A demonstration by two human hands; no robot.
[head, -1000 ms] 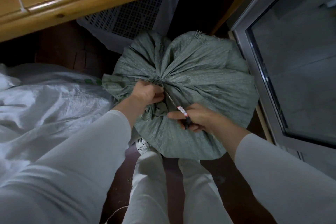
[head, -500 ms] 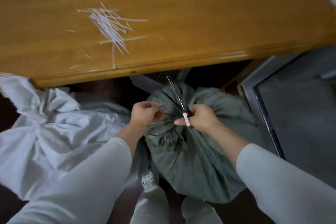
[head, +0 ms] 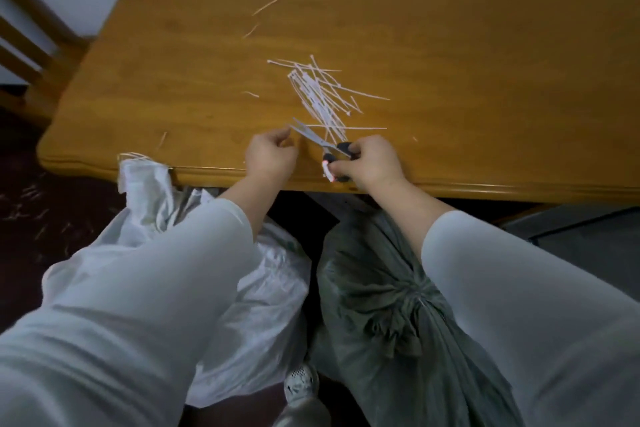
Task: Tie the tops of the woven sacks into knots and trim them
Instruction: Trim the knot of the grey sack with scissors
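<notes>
A grey-green woven sack (head: 374, 305) stands on the floor at lower right, its top gathered into a cinched neck (head: 420, 303). To its left is a white woven sack (head: 266, 288) whose frayed top (head: 138, 166) reaches the table edge. Both my hands are up at the table's near edge. My right hand (head: 372, 163) grips black-handled scissors (head: 313, 137), blades pointing left toward my left hand (head: 270, 158). That hand's fingers are curled and pinched; I cannot see anything in them.
The wooden table (head: 485, 62) carries a loose pile of white cable ties (head: 318, 94) just beyond my hands, plus a few stray ties. A wooden chair (head: 31, 31) stands at far left. My shoe (head: 301, 381) sits between the sacks.
Both hands rose from the green sack's neck to the table's near edge, the right carrying the scissors. The view tilted up from the sack to the tabletop.
</notes>
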